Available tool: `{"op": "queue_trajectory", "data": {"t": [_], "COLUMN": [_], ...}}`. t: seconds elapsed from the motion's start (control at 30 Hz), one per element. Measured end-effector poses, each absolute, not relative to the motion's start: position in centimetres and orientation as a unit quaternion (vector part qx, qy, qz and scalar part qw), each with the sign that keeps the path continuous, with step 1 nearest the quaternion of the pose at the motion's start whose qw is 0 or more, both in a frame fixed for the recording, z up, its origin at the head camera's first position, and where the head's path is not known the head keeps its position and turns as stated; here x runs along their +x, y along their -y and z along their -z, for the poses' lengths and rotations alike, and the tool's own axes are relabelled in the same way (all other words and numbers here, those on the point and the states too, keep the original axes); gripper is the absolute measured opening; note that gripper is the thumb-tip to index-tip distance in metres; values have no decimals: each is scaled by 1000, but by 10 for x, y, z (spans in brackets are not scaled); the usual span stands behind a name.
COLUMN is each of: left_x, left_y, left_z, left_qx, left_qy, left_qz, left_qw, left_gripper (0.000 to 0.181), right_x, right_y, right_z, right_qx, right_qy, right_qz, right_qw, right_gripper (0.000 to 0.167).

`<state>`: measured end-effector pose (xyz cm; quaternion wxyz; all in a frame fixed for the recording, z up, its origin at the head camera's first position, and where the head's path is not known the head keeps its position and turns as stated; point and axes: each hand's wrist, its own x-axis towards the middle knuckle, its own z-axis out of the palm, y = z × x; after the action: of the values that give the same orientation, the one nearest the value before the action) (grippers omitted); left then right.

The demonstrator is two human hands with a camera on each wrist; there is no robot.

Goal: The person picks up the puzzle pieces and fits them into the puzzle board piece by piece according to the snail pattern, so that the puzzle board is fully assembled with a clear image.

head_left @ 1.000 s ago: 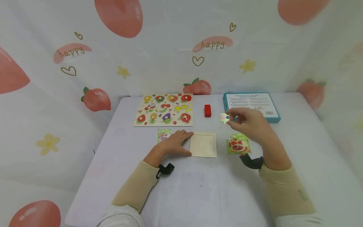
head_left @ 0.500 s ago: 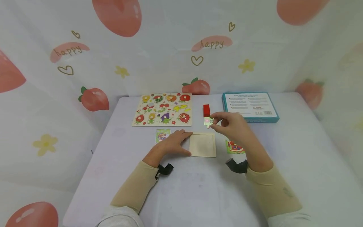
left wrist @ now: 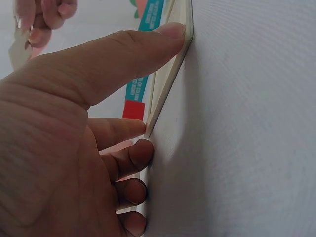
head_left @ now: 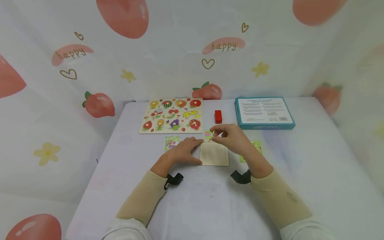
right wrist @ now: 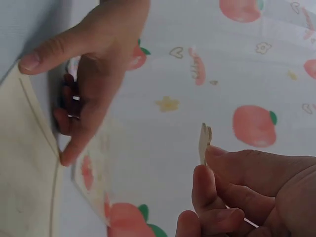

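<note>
In the head view, my left hand (head_left: 181, 151) rests at the left side of a shallow square wooden tray (head_left: 214, 155), its thumb and index finger spread to the two left corners. The left wrist view shows the nearly straight thumb pressing on the tray's edge (left wrist: 169, 81). My right hand (head_left: 231, 136) pinches a green and pink puzzle piece (head_left: 207, 134) above the tray's back edge. From the right wrist view, that piece (right wrist: 203, 143) stands upright between thumb and index finger, off the table. Green puzzle pieces (head_left: 256, 145) lie right of the tray, partly hidden by my right forearm.
A fruit puzzle board (head_left: 173, 115) lies at the back left, a red block (head_left: 218, 116) behind the tray, and a teal-edged box (head_left: 265, 113) at the back right. Beside my left hand is a small patterned square (head_left: 171, 143).
My right hand has carried the puzzle piece leftward and toward the tray, from near the box past the red block. My left hand and the tray have stayed in place.
</note>
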<state>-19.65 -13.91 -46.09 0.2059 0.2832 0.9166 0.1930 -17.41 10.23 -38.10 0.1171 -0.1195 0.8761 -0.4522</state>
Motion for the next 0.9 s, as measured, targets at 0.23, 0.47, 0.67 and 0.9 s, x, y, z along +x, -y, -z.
{"op": "queue_trajectory", "data": {"t": [0.23,0.47,0.67,0.9], "left_x": [-197,-198,-199,-199], "left_y": [140,140,140,141], "left_z": [461,462,464,464], "left_qx": [284,285,283,282], "left_qy": [-916,-916,-917,-916], "left_qz": [-192,-193,-191,-193], "left_qw": [208,208,207,210], "left_gripper": [92,92,92,93], "right_x": [-183,-190,-193,-197], "right_y": [-93,-88,-84,-84], "right_z": [400,418,430,445], "right_qx": [-98,-99,-89,-81], "right_qy": [-876,-875,-876,-880], "right_qz": [450,442,434,425], "right_qw": [146,171,190,199], "right_gripper": [33,31,29,27]}}
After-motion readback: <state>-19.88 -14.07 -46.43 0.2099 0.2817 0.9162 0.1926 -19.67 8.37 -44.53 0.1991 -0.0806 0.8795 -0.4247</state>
